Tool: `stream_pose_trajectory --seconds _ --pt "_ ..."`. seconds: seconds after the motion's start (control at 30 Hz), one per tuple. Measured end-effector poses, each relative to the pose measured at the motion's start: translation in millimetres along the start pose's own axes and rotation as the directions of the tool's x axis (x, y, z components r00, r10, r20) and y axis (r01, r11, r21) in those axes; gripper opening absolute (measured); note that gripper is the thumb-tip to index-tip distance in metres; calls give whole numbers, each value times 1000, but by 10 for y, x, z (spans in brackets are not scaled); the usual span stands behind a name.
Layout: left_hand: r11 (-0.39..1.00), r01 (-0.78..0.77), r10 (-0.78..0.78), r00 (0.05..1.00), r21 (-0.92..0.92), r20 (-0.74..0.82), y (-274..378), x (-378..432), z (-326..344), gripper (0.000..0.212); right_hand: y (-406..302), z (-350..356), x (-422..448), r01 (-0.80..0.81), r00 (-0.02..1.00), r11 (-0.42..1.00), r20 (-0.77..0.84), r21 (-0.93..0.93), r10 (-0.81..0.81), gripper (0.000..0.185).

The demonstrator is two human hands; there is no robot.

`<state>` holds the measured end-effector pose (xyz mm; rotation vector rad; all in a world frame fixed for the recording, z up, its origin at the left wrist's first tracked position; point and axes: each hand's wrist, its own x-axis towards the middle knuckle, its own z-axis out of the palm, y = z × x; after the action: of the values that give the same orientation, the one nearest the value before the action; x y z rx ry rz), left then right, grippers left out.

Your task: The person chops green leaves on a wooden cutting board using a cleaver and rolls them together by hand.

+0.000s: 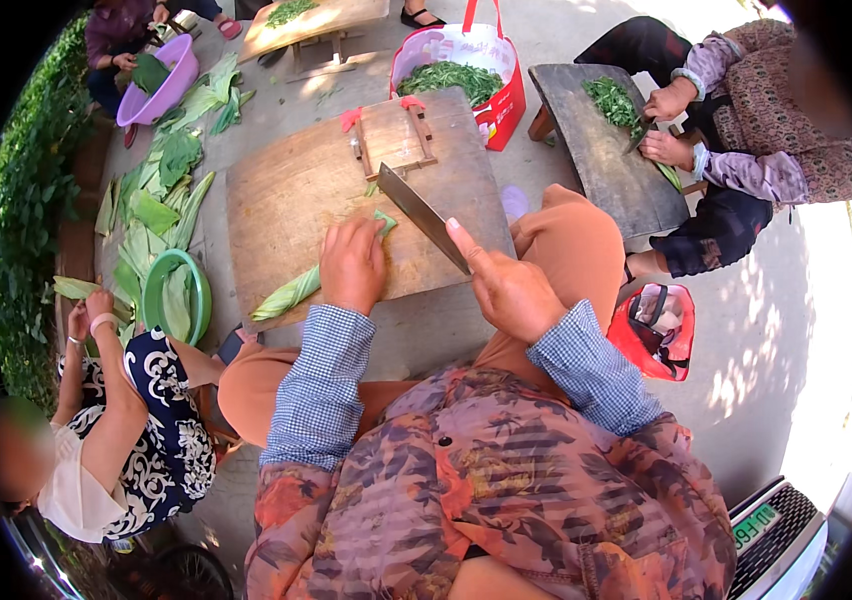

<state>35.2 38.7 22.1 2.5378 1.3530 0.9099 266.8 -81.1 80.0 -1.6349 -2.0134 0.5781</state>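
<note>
My left hand (pixel 353 264) presses a rolled bundle of large green leaves (pixel 289 292) down on a wooden board (pixel 283 202). The roll's cut end (pixel 386 222) sticks out past my fingers on the right. In my right hand (pixel 516 289) is a cleaver (pixel 422 216), its index finger laid along the blade. The blade slants up and left over the board, apart from the roll's end. A few green shreds (pixel 371 189) lie by the blade's tip. Farther back on the board is a small wooden frame (pixel 394 139) with red cloth bits at two corners.
Behind the board stands a red bag (pixel 505 120) of shredded greens (pixel 452 81). At right a person's hands (pixel 667 124) cut greens on another board (pixel 598 172). Loose leaves (pixel 156 214), a green basin (pixel 201 281) and another person's hands (pixel 92 311) are at left. A smaller red bag (pixel 685 341) sits right.
</note>
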Motion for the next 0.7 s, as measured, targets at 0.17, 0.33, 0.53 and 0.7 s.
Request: stream_pose_trajectory --seconds 0.17,0.33,0.53,0.7 --pt "1000 25 -24 999 16 -42 73 -53 -42 19 -130 -32 0 72 994 990 93 -117 -61 81" --pt "998 52 -51 998 39 -41 30 -40 11 17 -218 -71 59 86 980 962 197 -258 -35 80" --pt "999 44 -43 998 26 -41 26 -28 -8 13 -259 -158 43 159 961 923 270 -351 -62 82" --pt "999 44 -44 996 -1 -72 30 -42 7 13 -289 -253 160 207 937 912 339 -355 -81 84"
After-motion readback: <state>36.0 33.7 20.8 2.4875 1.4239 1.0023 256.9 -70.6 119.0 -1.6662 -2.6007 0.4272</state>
